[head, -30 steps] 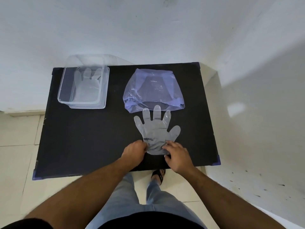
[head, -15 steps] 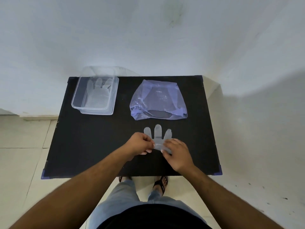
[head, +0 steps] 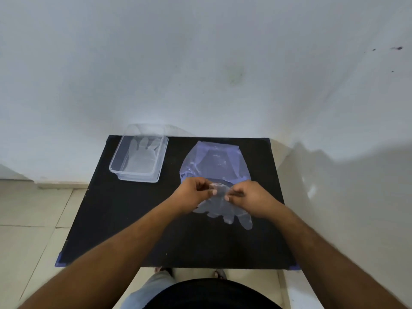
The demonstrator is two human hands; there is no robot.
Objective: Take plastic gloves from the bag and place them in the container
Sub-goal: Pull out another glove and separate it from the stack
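A clear plastic glove [head: 223, 208] hangs fingers-down between my hands, above the black table [head: 124, 219]. My left hand [head: 194, 191] pinches the glove's cuff on the left, and my right hand [head: 247, 195] pinches it on the right. Just behind my hands lies the bluish plastic bag [head: 214, 161], flat on the table with its mouth towards me. At the back left corner stands the clear rectangular container [head: 116, 161], and another clear glove [head: 142, 155] lies spread inside it.
The table stands against a white wall [head: 200, 74], with a second wall close on the right. Beige floor tiles [head: 33, 219] lie to the left. My legs and sandalled feet show under the table's near edge.
Both hands took the glove by its cuff off the table and lifted it, so its fingers now hang towards me. The camera view tilted upward.
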